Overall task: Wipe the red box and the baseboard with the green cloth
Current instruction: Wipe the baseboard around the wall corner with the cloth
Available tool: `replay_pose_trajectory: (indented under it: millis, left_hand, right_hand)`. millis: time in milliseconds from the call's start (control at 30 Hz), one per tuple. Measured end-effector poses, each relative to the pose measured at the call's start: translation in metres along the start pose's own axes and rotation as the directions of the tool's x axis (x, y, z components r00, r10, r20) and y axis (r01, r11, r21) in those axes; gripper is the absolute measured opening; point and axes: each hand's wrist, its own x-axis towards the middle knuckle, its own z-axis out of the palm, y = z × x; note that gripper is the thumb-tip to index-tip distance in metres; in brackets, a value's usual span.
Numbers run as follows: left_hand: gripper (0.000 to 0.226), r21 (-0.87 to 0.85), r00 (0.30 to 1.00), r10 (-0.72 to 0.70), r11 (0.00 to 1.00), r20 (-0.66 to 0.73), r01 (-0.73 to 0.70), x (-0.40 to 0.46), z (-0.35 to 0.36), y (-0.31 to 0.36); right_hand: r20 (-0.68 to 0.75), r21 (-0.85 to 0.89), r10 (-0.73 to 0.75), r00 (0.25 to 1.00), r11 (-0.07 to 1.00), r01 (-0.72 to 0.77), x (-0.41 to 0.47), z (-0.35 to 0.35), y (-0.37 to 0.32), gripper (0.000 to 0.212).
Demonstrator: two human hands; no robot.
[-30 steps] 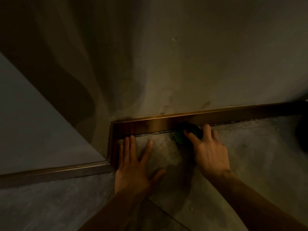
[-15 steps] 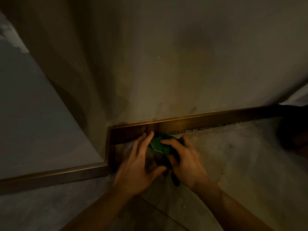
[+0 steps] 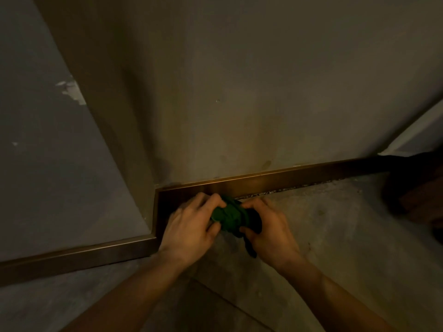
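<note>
Both hands' fingers [image 3: 211, 202] clench the bunched green cloth [image 3: 227, 215] beside the baseboard [image 3: 287, 180].

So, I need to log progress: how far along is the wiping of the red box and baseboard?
In hand: both hands, left hand and right hand, bunch the green cloth just in front of the metal baseboard by the corner. Done: no wiped stretch can be told apart in this dim light. Left: the red box is not in view.

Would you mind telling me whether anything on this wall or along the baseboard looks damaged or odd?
Yes: paint has chipped off the left wall, leaving pale patches, and gritty debris lines the gap under the baseboard.
</note>
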Motion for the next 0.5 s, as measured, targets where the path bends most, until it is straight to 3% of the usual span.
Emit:
replay_pose_trajectory:
  millis: [233, 500]
  left_hand:
    - [0.04, 0.183, 0.998, 0.035, 0.982, 0.057, -0.045, -0.006, -0.01, 0.001]
    - [0.041, 0.292, 0.985, 0.042, 0.952, 0.169, -0.091, -0.002, -0.009, 0.006]
  right_hand:
    - [-0.005, -0.364, -0.091, 0.996, 0.928, 0.083, -0.007, -0.015, 0.004, 0.034]
    - [0.089, -0.477, -0.052, 0.995, 0.874, 0.089, -0.01, -0.018, 0.005, 0.035]
